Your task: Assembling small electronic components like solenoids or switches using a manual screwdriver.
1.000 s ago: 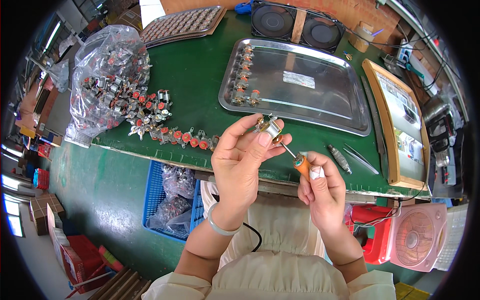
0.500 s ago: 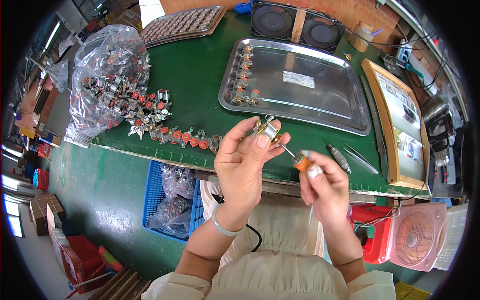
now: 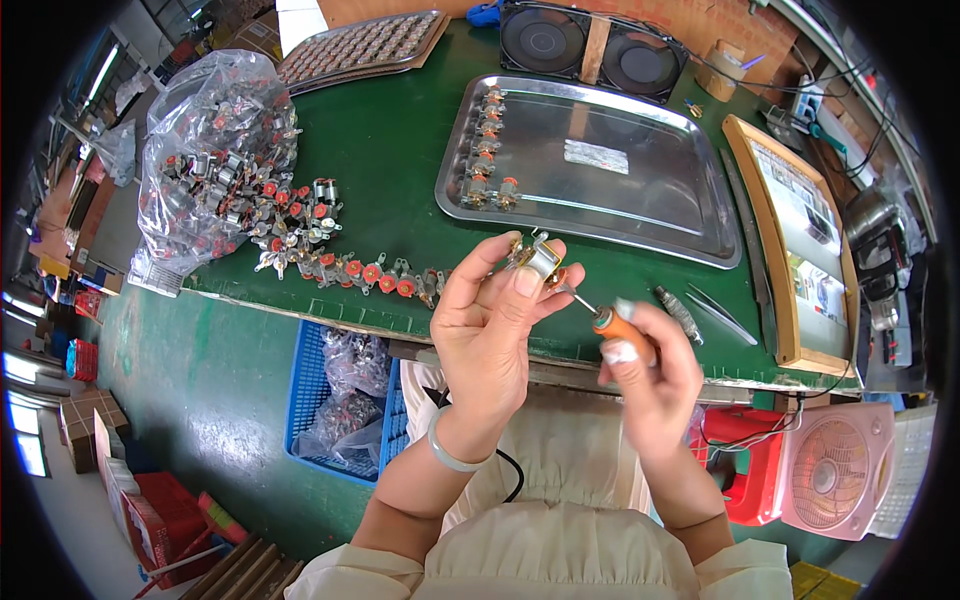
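Left hand [image 3: 490,325] grip pinches small metal motor [image 3: 538,258] at fingertips above green tabletop [image 3: 390,150]; right hand [image 3: 652,365] grip wraps orange-handled screwdriver [image 3: 612,325], tip touching motor.

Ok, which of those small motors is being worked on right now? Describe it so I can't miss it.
Start at the steel tray on the green bench, then come toward the person. The small motor is pinched in the left hand, lifted off the bench, an orange-handled screwdriver touching it.
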Tool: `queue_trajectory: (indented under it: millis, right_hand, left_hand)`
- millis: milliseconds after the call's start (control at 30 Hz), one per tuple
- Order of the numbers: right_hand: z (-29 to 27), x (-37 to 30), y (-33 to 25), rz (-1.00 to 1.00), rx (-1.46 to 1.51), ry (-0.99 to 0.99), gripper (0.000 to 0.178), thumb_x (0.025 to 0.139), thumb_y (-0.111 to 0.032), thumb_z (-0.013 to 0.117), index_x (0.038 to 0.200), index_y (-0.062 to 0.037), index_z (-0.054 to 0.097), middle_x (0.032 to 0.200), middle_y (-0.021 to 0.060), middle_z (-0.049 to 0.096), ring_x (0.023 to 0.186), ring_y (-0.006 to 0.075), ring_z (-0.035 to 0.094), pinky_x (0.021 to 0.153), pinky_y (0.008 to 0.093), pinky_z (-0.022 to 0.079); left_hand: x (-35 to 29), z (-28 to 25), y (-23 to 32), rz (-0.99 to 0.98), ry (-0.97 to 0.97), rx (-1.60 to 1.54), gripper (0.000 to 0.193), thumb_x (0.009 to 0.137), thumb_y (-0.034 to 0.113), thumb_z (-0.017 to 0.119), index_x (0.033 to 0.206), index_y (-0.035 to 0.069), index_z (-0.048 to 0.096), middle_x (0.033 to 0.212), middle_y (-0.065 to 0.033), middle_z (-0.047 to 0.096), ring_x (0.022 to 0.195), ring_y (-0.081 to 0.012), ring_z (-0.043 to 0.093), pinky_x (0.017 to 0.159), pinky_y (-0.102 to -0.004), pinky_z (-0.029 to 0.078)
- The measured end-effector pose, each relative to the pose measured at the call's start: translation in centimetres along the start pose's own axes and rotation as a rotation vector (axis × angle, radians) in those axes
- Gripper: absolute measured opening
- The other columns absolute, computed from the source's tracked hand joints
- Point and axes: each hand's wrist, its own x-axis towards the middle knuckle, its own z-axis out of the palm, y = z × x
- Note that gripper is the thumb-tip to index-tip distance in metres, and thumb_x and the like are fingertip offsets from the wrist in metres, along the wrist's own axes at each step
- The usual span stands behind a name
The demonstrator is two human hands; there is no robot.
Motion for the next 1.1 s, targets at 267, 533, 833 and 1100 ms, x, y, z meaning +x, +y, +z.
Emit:
queue_trajectory:
  millis: [267,533,833,1100]
  right_hand:
    - [-1.1,0.8,-1.1,0.668,0.607,-0.189,0.033,0.096,-0.026,0.043,0.106,0.0035,0.052,0.057,0.0041,0.042,0.044,0.0063,0.034,0.038,0.0211,0.031]
    - [0.2,0.5,-0.2,-0.025,-0.085,0.018,0.029,0.094,-0.023,0.045,0.101,0.0035,0.054,0.057,0.0041,0.046,0.048,0.0102,0.043,0.042,0.0217,0.033]
    - [-0.1,0.5,-0.9,0.14,0.202,-0.051,0.024,0.094,-0.02,0.047,0.097,0.003,0.052,0.055,0.0016,0.045,0.046,0.006,0.039,0.043,0.021,0.032]
    - [-1.6,0.3,-0.9,0.551,0.378,-0.143,0.029,0.095,-0.024,0.047,0.09,0.0022,0.056,0.054,-0.0017,0.043,0.047,0.0024,0.035,0.043,0.0183,0.028]
  left_hand:
    - [-0.2,-0.2,-0.1,0.014,-0.043,-0.032,0.033,0.087,0.006,0.056,0.118,0.0,0.046,0.105,-0.0221,0.061,0.09,-0.0307,0.064,0.074,-0.0363,0.056]
    - [-0.2,-0.2,-0.1,0.017,-0.044,-0.038,0.032,0.088,0.006,0.056,0.118,-0.001,0.047,0.105,-0.0214,0.061,0.09,-0.0304,0.064,0.075,-0.0368,0.056]
    - [-0.1,-0.2,0.0,0.006,-0.056,-0.018,0.033,0.087,0.006,0.057,0.118,0.0,0.047,0.106,-0.0207,0.061,0.091,-0.0302,0.064,0.075,-0.0361,0.056]
    - [-0.1,-0.2,-0.2,0.006,-0.033,0.045,0.034,0.088,0.007,0.057,0.119,-0.002,0.046,0.106,-0.0216,0.061,0.091,-0.0305,0.064,0.075,-0.0362,0.056]
